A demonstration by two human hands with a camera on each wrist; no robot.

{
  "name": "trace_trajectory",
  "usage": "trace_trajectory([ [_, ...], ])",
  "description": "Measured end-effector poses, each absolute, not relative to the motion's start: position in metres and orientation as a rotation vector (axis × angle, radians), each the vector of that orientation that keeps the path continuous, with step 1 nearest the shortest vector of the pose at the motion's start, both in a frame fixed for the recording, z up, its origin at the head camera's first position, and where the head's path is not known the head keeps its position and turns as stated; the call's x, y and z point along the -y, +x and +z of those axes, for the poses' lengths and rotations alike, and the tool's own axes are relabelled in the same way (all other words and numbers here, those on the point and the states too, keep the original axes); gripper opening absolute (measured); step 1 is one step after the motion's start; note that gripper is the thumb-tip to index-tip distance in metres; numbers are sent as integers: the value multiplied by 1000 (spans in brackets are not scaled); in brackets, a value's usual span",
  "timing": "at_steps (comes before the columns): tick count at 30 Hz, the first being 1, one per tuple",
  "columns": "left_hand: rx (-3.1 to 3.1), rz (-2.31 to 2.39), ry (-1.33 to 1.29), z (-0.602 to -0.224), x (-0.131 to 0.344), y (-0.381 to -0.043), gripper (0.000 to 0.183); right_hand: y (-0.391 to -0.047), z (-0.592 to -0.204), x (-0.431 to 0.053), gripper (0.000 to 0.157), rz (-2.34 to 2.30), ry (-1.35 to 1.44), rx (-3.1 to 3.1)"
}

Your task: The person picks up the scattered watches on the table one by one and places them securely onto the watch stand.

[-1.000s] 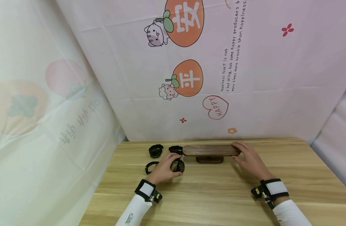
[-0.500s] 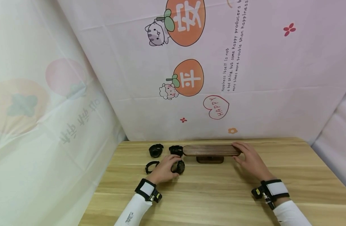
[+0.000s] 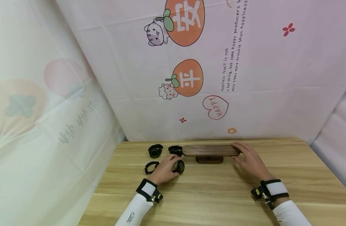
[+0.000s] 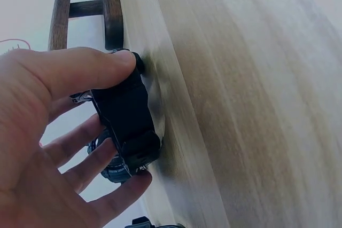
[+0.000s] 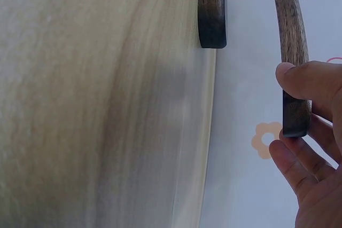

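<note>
At the left group of black watches, my left hand [image 3: 164, 169] holds the nearest-right one, a black watch [image 3: 180, 167] with a thick strap. In the left wrist view my thumb presses on the strap of this watch [image 4: 125, 110], and the fingers curl round its far side. To the right stands a dark brown wooden stand, its long rounded bar [image 3: 209, 150] raised on a small base [image 3: 209, 160]. My right hand [image 3: 250, 161] grips the right end of that bar, thumb on the near side, as the right wrist view also shows.
Two watches lie behind the left hand: one black watch [image 3: 155, 151] at the far left, another black watch [image 3: 175, 150] by the bar's left end. A third watch [image 3: 151, 167] is partly covered by the left hand. A printed cloth [image 3: 150, 119] hangs behind the wooden table [image 3: 206, 194].
My left thumb and fingers have drawn in slightly round the watch, which has turned a little. The right hand and the wooden stand have stayed in place.
</note>
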State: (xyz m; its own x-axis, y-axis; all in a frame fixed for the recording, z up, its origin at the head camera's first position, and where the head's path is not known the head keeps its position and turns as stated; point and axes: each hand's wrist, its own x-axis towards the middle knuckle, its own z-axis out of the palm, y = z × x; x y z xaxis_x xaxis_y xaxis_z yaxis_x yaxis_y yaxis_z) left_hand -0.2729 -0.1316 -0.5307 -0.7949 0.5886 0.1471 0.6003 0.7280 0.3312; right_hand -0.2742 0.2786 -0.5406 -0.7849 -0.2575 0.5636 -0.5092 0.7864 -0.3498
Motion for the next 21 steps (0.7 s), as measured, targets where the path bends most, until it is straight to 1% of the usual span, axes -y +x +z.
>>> trace_trajectory([
  [12,2874,-623,-983,-532,130,-274,63,-273,-539,-278,65,641,580,2464],
  [21,2866,-645,-974,-536,131,-274,63,-272,-535,-277,62,623,598,2448],
])
